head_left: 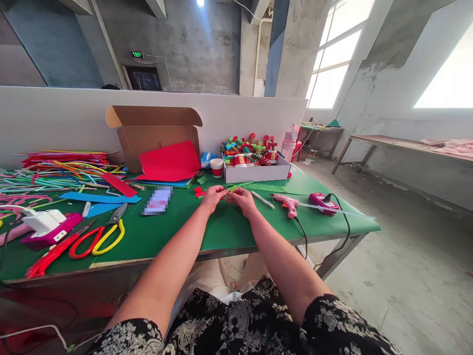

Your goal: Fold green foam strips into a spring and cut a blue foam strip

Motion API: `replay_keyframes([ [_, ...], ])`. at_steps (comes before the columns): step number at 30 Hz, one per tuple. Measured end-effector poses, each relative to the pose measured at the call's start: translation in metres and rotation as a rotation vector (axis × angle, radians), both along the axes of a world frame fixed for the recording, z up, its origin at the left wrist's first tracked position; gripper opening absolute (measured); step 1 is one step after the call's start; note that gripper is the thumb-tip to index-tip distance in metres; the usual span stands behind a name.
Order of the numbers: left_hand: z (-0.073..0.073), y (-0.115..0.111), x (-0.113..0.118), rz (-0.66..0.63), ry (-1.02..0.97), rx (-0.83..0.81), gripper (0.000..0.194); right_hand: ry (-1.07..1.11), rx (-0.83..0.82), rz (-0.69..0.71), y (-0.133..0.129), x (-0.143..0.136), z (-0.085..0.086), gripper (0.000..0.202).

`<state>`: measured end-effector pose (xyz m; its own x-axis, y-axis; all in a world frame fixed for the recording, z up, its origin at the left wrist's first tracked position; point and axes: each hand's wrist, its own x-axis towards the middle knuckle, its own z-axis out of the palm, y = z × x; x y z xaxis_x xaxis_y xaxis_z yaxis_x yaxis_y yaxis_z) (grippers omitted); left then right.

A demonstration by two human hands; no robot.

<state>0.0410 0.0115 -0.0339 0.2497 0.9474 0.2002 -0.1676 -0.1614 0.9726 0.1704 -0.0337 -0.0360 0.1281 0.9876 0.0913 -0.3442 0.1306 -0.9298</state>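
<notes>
Two bare hands meet at the middle of a green craft table (177,231), the left hand (213,197) and right hand (241,198) pinching a thin green paper strip (232,188) between fingertips. Finished figures fill a white box (258,173); a pink glue gun (288,203), scissors (107,231) and uncut pipe cleaners (48,172) lie unused nearby.

bare concrete walls (192,44), grey floor (406,266), bright windows (332,54), long side bench (406,145).
</notes>
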Motion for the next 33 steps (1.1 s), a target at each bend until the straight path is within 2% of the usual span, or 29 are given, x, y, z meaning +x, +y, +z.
replay_keyframes([
  [3, -0.0013, 0.0029, -0.0013, -0.007, 0.041, 0.018, 0.037, -0.001, -0.01, 0.013, -0.0001, 0.0019, 0.0005, 0.027],
  [8, 0.0004, -0.0013, 0.0022, -0.006, -0.068, -0.054, 0.044, 0.03, -0.018, -0.017, 0.0031, 0.0035, 0.0011, 0.027],
  [12, 0.001, -0.0028, 0.0033, -0.055, -0.055, -0.096, 0.044, 0.037, -0.012, -0.033, 0.0036, 0.0031, 0.0014, 0.027],
  [23, 0.0025, -0.0047, 0.0026, -0.024, -0.013, -0.109, 0.041, 0.007, 0.027, -0.02, -0.002, 0.0007, 0.0053, 0.029],
  [33, 0.0031, -0.0057, 0.0038, 0.017, 0.028, -0.04, 0.033, -0.082, 0.037, -0.111, 0.0005, -0.0006, -0.0001, 0.026],
])
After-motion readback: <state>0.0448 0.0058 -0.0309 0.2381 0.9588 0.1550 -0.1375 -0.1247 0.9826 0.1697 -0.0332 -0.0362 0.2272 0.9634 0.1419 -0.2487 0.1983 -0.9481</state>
